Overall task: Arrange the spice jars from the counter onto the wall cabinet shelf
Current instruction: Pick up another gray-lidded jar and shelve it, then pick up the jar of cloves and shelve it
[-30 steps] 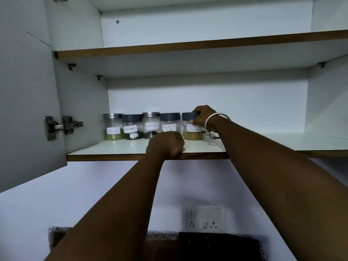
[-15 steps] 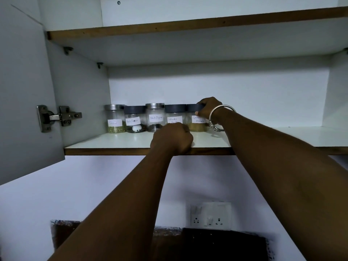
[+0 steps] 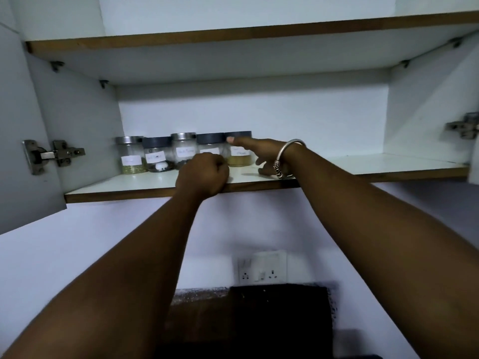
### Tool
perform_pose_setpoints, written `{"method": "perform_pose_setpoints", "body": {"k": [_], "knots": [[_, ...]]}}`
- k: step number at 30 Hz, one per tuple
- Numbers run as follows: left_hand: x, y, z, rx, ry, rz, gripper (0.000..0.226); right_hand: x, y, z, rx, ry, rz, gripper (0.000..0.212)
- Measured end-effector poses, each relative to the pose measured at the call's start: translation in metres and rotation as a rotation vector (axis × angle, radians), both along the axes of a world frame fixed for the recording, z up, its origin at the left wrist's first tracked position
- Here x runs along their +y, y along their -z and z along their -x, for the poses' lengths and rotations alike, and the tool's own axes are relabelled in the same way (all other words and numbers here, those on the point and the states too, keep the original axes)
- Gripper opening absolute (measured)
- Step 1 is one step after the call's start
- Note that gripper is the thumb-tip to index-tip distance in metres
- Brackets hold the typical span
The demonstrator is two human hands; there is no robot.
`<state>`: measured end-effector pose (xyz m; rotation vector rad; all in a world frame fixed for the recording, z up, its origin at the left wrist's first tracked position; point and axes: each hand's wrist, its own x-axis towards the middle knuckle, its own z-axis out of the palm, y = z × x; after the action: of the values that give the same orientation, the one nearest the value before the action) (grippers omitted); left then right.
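Several labelled glass spice jars stand in a row at the back left of the white cabinet shelf [image 3: 388, 164]. The rightmost jar [image 3: 239, 158] holds yellow-brown powder under a dark lid. My right hand [image 3: 261, 156], with a silver bangle on the wrist, is off that jar: its fingers are spread and one fingertip touches the lid's edge. My left hand [image 3: 203, 176] is a closed fist that rests on the shelf's front edge in front of the fourth jar [image 3: 210, 143] and partly hides it. At the far left stands a steel-lidded jar [image 3: 131, 158] with green contents.
The cabinet door [image 3: 15, 141] hangs open at the left, with a metal hinge [image 3: 51, 155] on it. A second shelf [image 3: 233, 35] runs above. Below, on the wall, is a white socket plate [image 3: 261, 268] over a dark object [image 3: 259, 320].
My right hand has let go of the rightmost jar and opened, sliding slightly right. My left fist stays at the shelf edge. The view has tilted down a little.
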<state>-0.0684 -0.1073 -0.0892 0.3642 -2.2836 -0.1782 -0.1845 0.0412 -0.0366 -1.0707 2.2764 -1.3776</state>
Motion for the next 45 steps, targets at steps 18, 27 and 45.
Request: {"method": "perform_pose_setpoints", "body": {"k": [18, 27, 45], "knots": [[0.194, 0.294, -0.096, -0.287, 0.670, -0.483, 0.029, 0.159, 0.358, -0.127, 0.163, 0.141, 0.169, 0.044], [0.205, 0.417, -0.148, -0.977, 0.547, -0.636, 0.026, 0.221, 0.527, -0.123, 0.152, -0.093, -0.960, 0.088], [0.195, 0.365, -0.172, -0.309, 0.540, -1.299, 0.035, 0.166, 0.384, -0.136, -0.100, -0.260, -0.338, 0.043]]}}
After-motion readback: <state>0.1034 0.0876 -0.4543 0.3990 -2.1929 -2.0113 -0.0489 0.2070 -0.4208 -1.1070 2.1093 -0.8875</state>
